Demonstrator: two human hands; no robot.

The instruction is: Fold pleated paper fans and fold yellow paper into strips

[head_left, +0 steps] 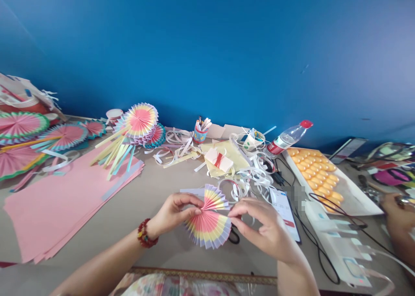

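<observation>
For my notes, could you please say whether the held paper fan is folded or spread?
Spread: the paper fan opens into a pleated partial disc, with a gap beside the right hand.

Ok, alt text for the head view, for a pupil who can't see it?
A left hand and right hand hold a pleated pink, yellow and lilac paper fan over a table, with pink sheets on the left.

Held paper fan (210, 231), one; plastic bottle (288, 138), one; blue-and-red pen cup (199, 136), one. Stack of pink paper (58, 201), one; tray of yellow ovals (359, 203), one; power strip (333, 240), one.
</observation>
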